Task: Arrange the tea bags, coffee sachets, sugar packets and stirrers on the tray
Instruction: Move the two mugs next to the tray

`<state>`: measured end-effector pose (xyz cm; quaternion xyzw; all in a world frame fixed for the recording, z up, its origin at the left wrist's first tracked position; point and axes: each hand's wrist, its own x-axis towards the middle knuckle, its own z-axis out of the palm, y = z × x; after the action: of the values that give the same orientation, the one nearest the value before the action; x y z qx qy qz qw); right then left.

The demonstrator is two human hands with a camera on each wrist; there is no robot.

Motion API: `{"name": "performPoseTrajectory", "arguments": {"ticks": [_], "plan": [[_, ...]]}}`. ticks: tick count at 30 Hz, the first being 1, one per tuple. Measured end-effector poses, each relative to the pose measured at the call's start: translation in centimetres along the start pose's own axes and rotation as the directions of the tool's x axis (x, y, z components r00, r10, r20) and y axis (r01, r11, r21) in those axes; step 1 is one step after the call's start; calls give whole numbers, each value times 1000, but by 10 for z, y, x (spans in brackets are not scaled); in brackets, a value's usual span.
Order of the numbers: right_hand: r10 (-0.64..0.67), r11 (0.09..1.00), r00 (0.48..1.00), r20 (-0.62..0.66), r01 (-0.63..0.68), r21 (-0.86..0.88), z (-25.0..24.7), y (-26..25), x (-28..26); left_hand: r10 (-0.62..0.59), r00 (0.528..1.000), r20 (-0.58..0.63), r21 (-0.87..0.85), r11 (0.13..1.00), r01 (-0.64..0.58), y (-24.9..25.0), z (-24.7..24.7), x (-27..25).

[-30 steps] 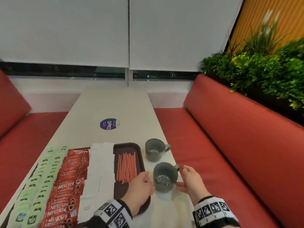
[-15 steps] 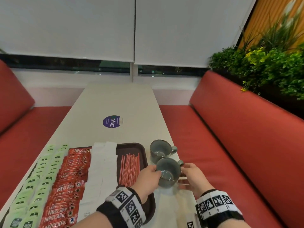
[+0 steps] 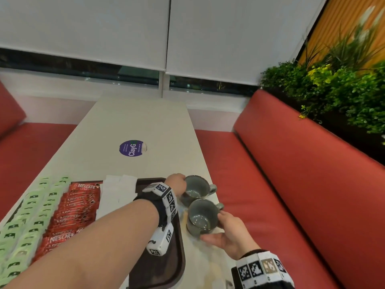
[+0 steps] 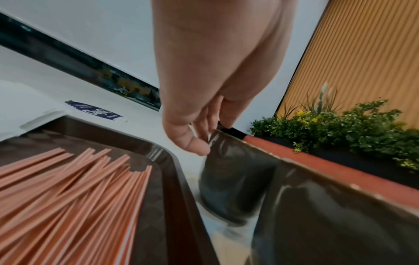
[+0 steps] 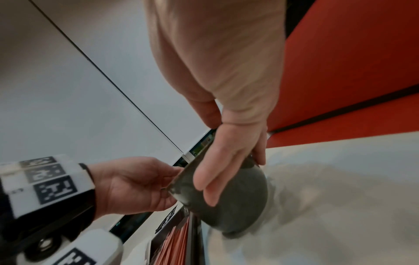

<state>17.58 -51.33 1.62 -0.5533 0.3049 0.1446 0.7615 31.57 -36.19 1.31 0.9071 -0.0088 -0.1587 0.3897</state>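
The dark brown tray (image 3: 166,259) lies on the white table (image 3: 135,122). Rows of green tea bags (image 3: 27,215), red coffee sachets (image 3: 70,209) and white sugar packets (image 3: 114,195) lie left of it and over its left part. Orange stirrers (image 4: 68,188) fill the tray's right part; my forearm hides them in the head view. My left hand (image 3: 183,180) pinches the rim of the far grey cup (image 3: 198,188), thumb outside. My right hand (image 3: 214,228) wraps round the near grey cup (image 3: 200,217), which stands on the table right of the tray.
Both cups stand close to the table's right edge, almost touching each other. A round purple sticker (image 3: 131,148) marks the table's middle. Red bench seats (image 3: 291,184) flank the table, with green plants (image 3: 343,90) behind the right one.
My left hand left the near cup and reached forward to the far cup's rim. The near cup moved away from me, up beside the far cup, with my right hand on it.
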Motion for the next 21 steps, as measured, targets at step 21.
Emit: {"name": "performPoseTrajectory", "arguments": {"ticks": [21], "plan": [[-10,994,1000,11,11,-109,5,1,0,60,998,19,101,993,-62,-14,9,7]]}}
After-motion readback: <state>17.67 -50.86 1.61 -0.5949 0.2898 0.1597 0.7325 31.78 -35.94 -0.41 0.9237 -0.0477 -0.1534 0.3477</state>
